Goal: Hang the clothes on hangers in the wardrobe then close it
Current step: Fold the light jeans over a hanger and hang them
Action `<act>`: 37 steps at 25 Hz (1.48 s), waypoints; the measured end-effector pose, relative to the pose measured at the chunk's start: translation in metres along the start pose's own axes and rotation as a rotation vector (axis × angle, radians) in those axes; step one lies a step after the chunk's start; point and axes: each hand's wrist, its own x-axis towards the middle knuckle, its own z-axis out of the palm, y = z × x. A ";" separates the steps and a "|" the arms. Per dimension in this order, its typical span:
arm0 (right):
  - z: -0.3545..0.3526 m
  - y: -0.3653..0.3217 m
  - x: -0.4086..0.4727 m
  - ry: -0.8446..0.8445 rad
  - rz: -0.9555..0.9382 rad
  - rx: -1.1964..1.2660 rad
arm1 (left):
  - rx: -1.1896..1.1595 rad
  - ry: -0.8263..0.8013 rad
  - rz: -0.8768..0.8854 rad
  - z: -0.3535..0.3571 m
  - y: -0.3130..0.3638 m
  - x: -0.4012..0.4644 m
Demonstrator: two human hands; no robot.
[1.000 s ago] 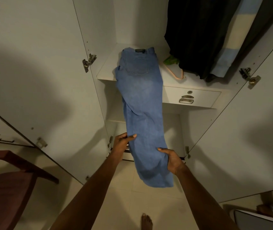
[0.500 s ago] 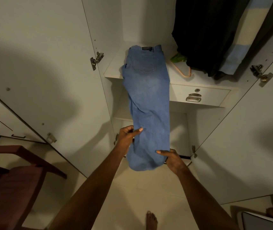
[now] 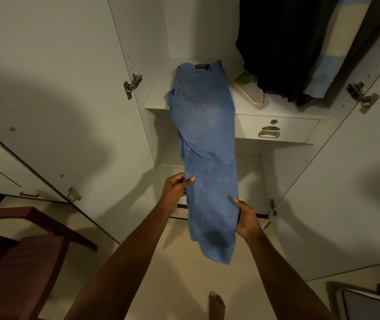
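A pair of light blue jeans (image 3: 206,144) lies with its waistband on the white wardrobe shelf (image 3: 159,98), the legs hanging down over the shelf's front edge. My left hand (image 3: 176,190) pinches the left edge of the legs, thumb on top. My right hand (image 3: 246,219) grips the right edge lower down. The leg ends hang below my hands. A peach plastic hanger (image 3: 253,94) lies on the shelf right of the jeans, partly under dark hanging clothes (image 3: 281,47).
Both white wardrobe doors stand open, the left door (image 3: 46,93) and the right door (image 3: 350,181). A drawer with a metal handle (image 3: 269,131) sits under the shelf. A dark red chair (image 3: 18,257) stands at the lower left. My bare foot (image 3: 216,304) is on the tiled floor.
The leg ends, lifted and bunched half a second ago, hang lower again below my hands. My right hand has shifted along the right edge. The camera view moved slightly.
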 end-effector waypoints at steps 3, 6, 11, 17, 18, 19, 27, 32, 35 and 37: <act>-0.001 -0.004 0.002 0.034 -0.046 0.080 | 0.007 -0.026 -0.115 -0.004 0.002 0.001; 0.004 -0.014 0.004 0.029 -0.047 0.085 | 0.165 -0.175 -0.296 -0.007 -0.002 0.007; 0.017 -0.033 0.016 0.032 -0.082 -0.105 | 0.166 -0.200 -0.311 -0.005 -0.004 0.012; 0.002 -0.035 0.021 -0.085 -0.096 -0.377 | 0.001 -0.168 -0.254 0.002 -0.004 0.002; 0.005 -0.036 0.019 -0.104 -0.101 -0.386 | -0.195 -0.174 -0.254 -0.002 -0.011 -0.001; 0.009 -0.038 0.018 -0.135 -0.118 -0.381 | -0.405 -0.190 -0.250 -0.008 -0.022 -0.005; 0.058 -0.062 -0.005 -0.170 -0.089 -0.265 | 0.222 -0.316 -0.200 0.000 -0.066 -0.035; 0.066 -0.076 -0.008 -0.123 -0.037 -0.306 | 0.264 -0.482 -0.199 0.008 -0.070 -0.066; 0.064 -0.071 -0.011 -0.092 -0.044 -0.294 | 0.198 -0.477 -0.242 0.011 -0.081 -0.085; 0.053 -0.061 -0.012 -0.060 -0.020 -0.303 | 0.160 -0.488 -0.273 0.010 -0.091 -0.097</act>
